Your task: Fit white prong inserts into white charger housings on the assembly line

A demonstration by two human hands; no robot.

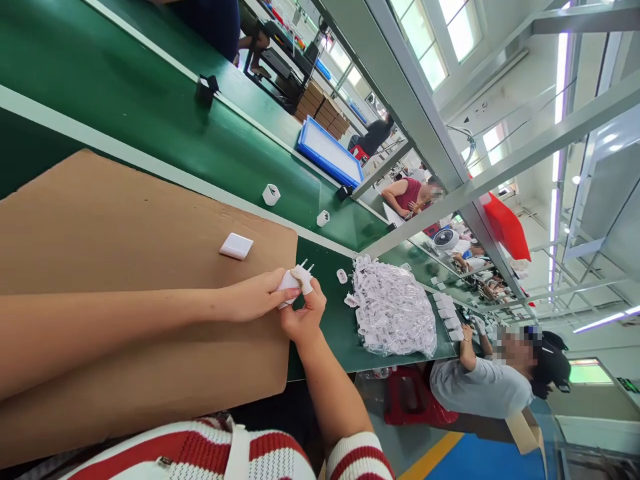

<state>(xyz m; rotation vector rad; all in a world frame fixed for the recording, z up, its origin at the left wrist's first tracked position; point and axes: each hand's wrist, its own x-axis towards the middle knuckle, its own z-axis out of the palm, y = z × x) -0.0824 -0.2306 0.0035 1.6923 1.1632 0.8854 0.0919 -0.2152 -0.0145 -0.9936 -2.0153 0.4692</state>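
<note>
Just above the right edge of the cardboard sheet (pixel 190 220), both my hands meet on a white plug adapter (pixel 289 283). Two metal pins stick out of its upper end. My left hand (pixel 257 293) is closed around the body from the left. From below right, my right hand (pixel 306 317) pinches the pin end, where white material covers part of a finger; I cannot tell whether it is a finger cover. My fingers hide much of the adapter. A white housing (pixel 237 246) lies on the cardboard, left of my hands.
A clear bag of white plastic parts (pixel 393 307) sits to the right, with loose white pieces (pixel 342 276) beside it. Two white housings (pixel 271 195) (pixel 323 218) stand on the green belt (pixel 225 153). A co-worker (pixel 483 380) sits at right by rows of white blocks (pixel 449 317).
</note>
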